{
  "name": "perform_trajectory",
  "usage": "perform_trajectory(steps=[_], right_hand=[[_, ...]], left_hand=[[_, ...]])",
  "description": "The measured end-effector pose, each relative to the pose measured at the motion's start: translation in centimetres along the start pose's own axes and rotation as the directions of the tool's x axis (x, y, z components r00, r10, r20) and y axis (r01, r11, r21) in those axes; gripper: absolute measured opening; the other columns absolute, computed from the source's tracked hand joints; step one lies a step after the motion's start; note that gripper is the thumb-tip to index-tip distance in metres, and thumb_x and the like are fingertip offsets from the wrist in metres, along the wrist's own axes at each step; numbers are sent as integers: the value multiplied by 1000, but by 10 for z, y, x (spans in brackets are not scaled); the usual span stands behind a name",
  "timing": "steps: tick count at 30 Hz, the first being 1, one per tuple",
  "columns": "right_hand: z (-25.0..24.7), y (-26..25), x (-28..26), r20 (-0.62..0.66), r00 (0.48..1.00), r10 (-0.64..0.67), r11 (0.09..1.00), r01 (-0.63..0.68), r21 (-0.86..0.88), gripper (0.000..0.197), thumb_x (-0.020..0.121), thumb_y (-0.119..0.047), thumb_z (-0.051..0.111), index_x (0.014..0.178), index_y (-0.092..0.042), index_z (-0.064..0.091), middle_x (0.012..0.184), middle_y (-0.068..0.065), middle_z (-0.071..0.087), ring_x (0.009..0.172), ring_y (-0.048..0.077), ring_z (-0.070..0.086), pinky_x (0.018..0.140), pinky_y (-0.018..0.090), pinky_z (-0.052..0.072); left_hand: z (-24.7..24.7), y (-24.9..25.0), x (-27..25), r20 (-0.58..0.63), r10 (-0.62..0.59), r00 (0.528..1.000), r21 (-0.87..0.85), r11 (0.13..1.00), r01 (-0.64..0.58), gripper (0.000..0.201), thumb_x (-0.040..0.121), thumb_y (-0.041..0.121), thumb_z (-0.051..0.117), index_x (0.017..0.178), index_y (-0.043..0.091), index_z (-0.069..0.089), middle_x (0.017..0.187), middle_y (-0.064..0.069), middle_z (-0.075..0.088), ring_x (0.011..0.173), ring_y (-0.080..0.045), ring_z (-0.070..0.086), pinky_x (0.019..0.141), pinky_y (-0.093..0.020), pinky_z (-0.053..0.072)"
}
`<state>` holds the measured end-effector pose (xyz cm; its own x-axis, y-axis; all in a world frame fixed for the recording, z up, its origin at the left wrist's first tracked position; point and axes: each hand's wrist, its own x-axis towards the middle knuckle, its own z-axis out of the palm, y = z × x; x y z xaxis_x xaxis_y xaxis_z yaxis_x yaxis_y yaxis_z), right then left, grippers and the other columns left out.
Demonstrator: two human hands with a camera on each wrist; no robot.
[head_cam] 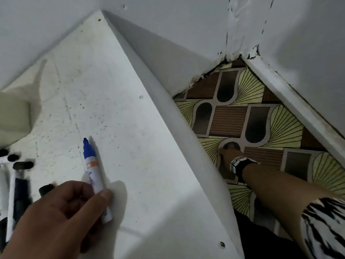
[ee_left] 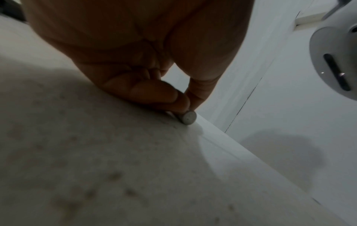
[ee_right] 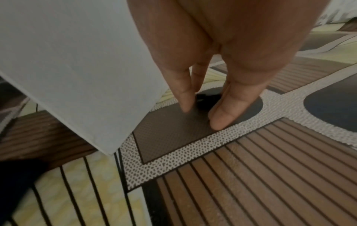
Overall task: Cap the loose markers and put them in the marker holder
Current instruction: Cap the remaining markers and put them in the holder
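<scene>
Capping is the step in hand, and it is stalled for want of a cap. My left hand (head_cam: 61, 217) pinches the white barrel of the blue marker (head_cam: 94, 176) between thumb and fingers and holds it down on the white table (head_cam: 115, 90), its dark tip bare and pointing away from me. In the left wrist view the flat butt end of the barrel shows just below my fingertips (ee_left: 170, 99), resting on the tabletop.

My right hand (head_cam: 226, 156) is down beside the table, on the patterned floor mat (head_cam: 229, 120). Its fingers (ee_right: 226, 113) are straight, tips near the mat, with a small dark object (ee_right: 205, 101) between thumb and forefinger. I judge it to be a fallen cap, though it is too blurred to be sure, and nothing is gripped yet.

Other markers and loose black caps (head_cam: 23, 165) lie at the table's left edge. The pale object (head_cam: 13, 114) beyond them may be the holder; I cannot tell.

Next I need to close my right fingers on that dark piece, lift it and press it over the bare tip.
</scene>
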<state>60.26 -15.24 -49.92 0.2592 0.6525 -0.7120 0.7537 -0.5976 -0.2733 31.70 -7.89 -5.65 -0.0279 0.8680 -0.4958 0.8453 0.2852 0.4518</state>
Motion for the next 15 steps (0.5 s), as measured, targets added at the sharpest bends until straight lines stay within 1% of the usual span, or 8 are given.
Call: perform_trajectory(steps=[2,4,5,6,8,10,12,15], right_hand=[[9,0,12,1,1000,-19,997,19,-72,48,100,-24,57,146,-13,48,144,19,48,128,36,52,106,37,46],[20,1,20,-53,998,-46,993,40,-110,42,102,-23,53,142,-10,52,143,18,51,127,30,54,110,33,43],[24,2,23,-84,994,-77,995,71,-69,37,103,-19,50,139,-10,55,142,16,53,127,28,54,112,31,41],[24,2,24,-111,990,-82,996,77,-44,34,104,-15,48,136,-10,58,141,15,54,127,27,54,112,30,40],[20,2,19,-95,992,-78,997,77,-14,30,102,-13,48,129,-8,61,136,13,58,126,26,55,112,30,38],[8,4,10,-106,992,-68,998,67,-18,26,99,-14,50,119,-7,66,127,13,64,118,27,58,107,31,41],[-14,3,-6,-101,994,-40,999,43,25,24,97,-13,50,111,-8,69,118,11,68,108,26,61,96,29,45],[-52,1,-43,-188,982,6,989,21,143,18,98,-17,58,95,-6,72,94,8,67,85,24,61,75,26,45]], left_hand=[[-3,0,2,36,23,999,-10,1000,-22,48,44,68,78,74,31,71,54,-12,69,37,-23,62,57,-40,62],[-4,-4,4,5,8,1000,-10,1000,-8,75,27,89,78,74,31,70,54,-11,69,36,-19,62,49,-32,58],[-3,-4,5,-12,4,1000,-32,999,-4,84,18,93,76,73,29,69,54,-12,69,35,-18,60,43,-29,54],[-2,-3,5,-6,6,1000,-48,999,-6,84,18,91,78,72,27,69,53,-14,68,34,-18,58,39,-29,51],[2,-1,4,16,16,1000,-72,997,-15,63,33,70,87,72,23,69,53,-17,67,33,-19,54,35,-36,49],[4,3,0,20,45,999,-113,993,-43,54,44,61,92,73,23,68,55,-17,68,36,-20,54,46,-36,52],[2,6,-7,48,76,996,-103,992,-70,52,54,66,85,77,22,68,58,-11,71,40,-20,57,58,-34,53],[4,11,-8,56,120,991,-11,993,-120,33,82,46,79,79,15,67,59,-1,73,44,-17,62,57,-33,53]])
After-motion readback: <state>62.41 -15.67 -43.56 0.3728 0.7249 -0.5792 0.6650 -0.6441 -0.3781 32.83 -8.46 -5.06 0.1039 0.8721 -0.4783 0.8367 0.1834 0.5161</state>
